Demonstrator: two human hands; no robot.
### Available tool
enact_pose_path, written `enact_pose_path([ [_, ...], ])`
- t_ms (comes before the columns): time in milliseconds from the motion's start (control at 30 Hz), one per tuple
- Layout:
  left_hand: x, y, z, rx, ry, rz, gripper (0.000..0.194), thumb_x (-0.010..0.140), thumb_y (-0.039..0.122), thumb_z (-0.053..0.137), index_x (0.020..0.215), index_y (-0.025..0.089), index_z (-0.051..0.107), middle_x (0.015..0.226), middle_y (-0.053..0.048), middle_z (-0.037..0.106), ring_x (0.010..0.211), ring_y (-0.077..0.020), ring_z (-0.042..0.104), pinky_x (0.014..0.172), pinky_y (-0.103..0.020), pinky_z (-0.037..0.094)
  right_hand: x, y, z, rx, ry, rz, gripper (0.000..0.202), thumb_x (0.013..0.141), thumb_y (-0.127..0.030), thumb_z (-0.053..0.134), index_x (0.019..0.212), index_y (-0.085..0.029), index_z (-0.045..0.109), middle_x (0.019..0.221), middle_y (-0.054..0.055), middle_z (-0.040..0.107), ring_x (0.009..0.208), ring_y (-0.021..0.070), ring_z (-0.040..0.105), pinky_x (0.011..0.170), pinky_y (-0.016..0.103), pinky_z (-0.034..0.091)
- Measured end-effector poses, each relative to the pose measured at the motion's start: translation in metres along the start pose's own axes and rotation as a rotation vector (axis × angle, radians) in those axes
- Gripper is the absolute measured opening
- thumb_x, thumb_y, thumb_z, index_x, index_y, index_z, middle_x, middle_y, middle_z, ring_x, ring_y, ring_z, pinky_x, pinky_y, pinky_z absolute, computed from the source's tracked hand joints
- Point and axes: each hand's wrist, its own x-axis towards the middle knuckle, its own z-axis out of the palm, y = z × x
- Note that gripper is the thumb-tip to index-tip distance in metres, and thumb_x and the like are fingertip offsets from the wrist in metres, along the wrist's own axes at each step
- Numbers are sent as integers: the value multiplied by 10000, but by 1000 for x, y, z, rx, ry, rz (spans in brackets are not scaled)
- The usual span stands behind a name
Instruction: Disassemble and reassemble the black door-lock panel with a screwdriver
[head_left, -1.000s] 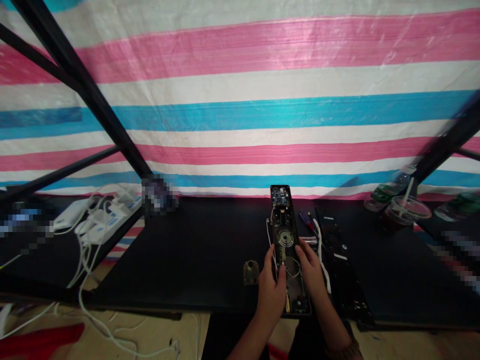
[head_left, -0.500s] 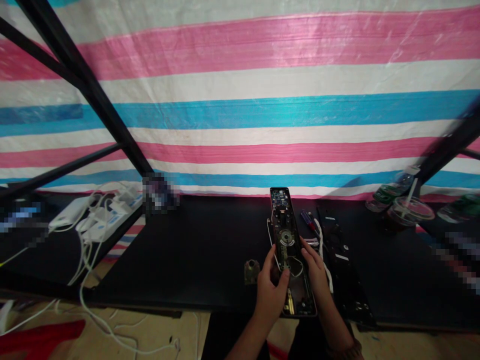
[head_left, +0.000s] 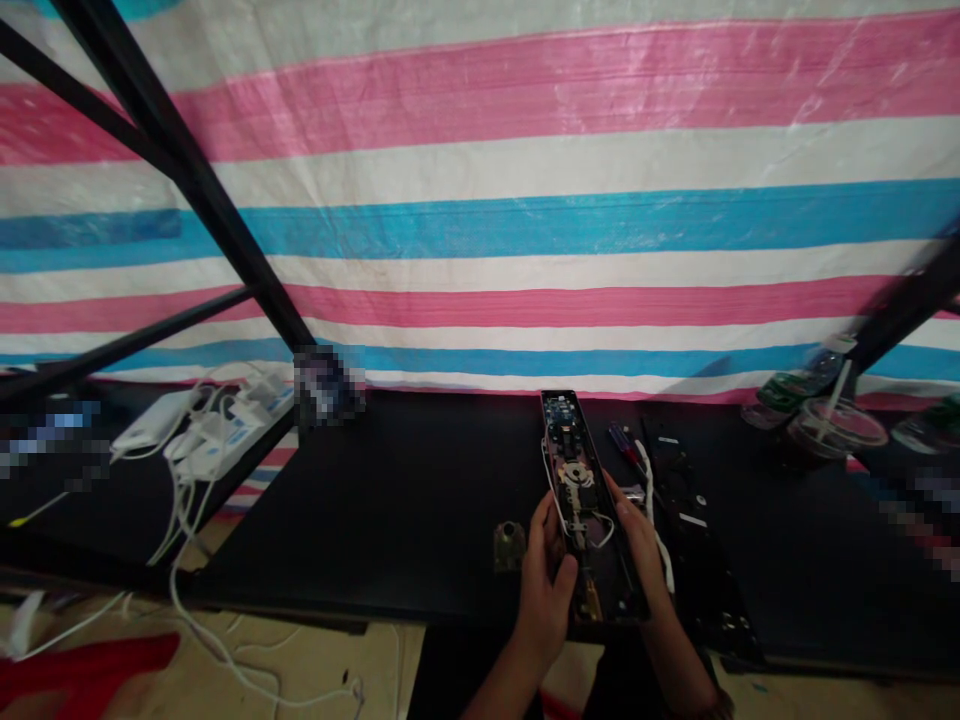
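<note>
A long black housing, open on top, shows a circuit board at its far end, a round metal part midway and thin white wires. My left hand grips its left side, thumb over the near part. Along the right side, my right hand is wrapped round the edge, its fingertips partly hidden. A small translucent part lies on the table left of the housing. To the right are a purple and red screwdriver, a white cable and a long black panel.
A power strip with white plugs and cables is at the left. At the right stand a plastic cup with a straw and a lying bottle. Black metal bars rise at both sides before a striped sheet.
The housing has tilted, its far end dropping lower in view, with both hands still around it. The view has shifted slightly, so the surroundings appear farther right.
</note>
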Motion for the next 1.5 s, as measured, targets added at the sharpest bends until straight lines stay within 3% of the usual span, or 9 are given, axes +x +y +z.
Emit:
enact_pose_path([
  [233,-2,7,1,-52,-70,10,926,827,749,567,1561,251,304,1642,-131,321,1505,-341,311,1230,-456,304,-1,-4,3,2,12,15,598,846,-665,629,1285,-264,697,1392,67,643,1386,316,505,1216,504,281],
  [500,-4,6,1,-20,-113,51,963,810,788,540,1565,240,302,1632,-137,335,1497,-357,319,1227,-453,298,-2,-2,1,-29,6,3,597,847,-673,620,1287,-276,695,1395,62,642,1357,314,538,1183,485,351],
  [700,-3,7,2,-68,-100,28,935,832,737,573,1564,236,276,1630,-139,337,1496,-353,320,1230,-461,284,-3,0,3,5,12,-32,567,884,-624,601,1306,-253,681,1356,85,670,1305,302,589,1153,484,401],
  [833,-2,3,2,-129,-106,29,874,857,659,613,1557,257,279,1618,-134,363,1474,-350,363,1215,-476,305,-2,4,2,41,-25,-51,523,920,-610,546,1325,-299,657,1366,45,667,1306,275,590,1130,443,436],
  [1000,-2,-1,-1,-209,-84,-43,877,835,560,678,1563,282,276,1628,-120,354,1466,-348,378,1201,-486,320,1,1,-1,-83,16,-79,536,879,-581,613,1294,-248,679,1372,75,661,1309,302,579,1121,449,436],
  [1200,1,-4,-5,-322,23,-153,893,830,418,684,1588,324,222,1616,-80,391,1466,-307,391,1203,-464,316,-2,-3,4,-95,15,-76,520,845,-411,636,1337,-247,624,1227,83,731,1103,275,694,957,404,546],
  [1333,6,-4,-6,-279,106,-196,760,896,482,630,1561,274,326,1575,-100,454,1452,-289,420,1202,-442,324,-4,-2,6,-53,0,-18,602,819,-322,613,1413,-241,558,1201,90,738,1063,271,707,922,405,560],
  [1500,10,-4,-5,-139,139,-164,681,863,550,662,1445,224,526,1513,-114,532,1432,-302,447,1195,-421,342,-1,0,6,-40,10,-11,595,809,-315,600,1399,-234,587,1284,91,707,1161,273,668,1008,414,513],
])
